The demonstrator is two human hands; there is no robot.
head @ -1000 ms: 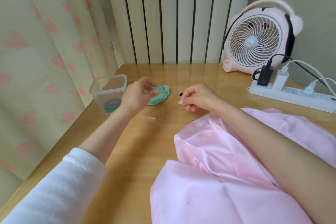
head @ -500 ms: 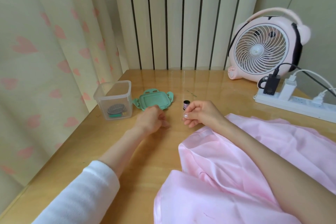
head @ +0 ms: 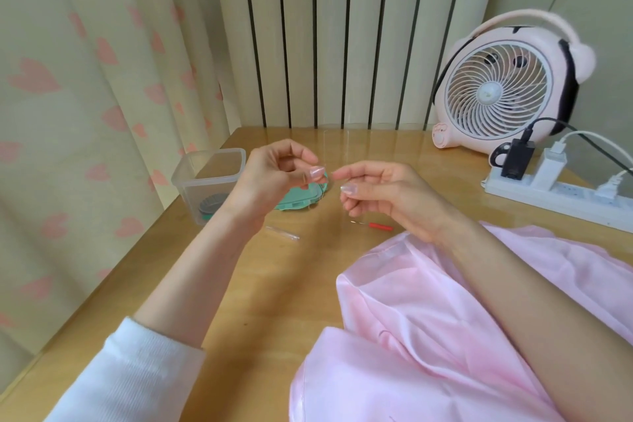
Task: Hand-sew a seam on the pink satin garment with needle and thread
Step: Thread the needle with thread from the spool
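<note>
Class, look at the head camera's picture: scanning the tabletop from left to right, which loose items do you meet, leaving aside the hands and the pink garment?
clear plastic box → green lid → red-handled tool → white power strip

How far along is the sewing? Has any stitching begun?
Done: the clear box is open, its green lid beside it, a red-handled tool laid out. In hand: the left hand and right hand meet fingertip to fingertip above the table, probably threading; needle and thread are too fine to see. Left: all the stitching; no fingers touch the pink garment.
</note>
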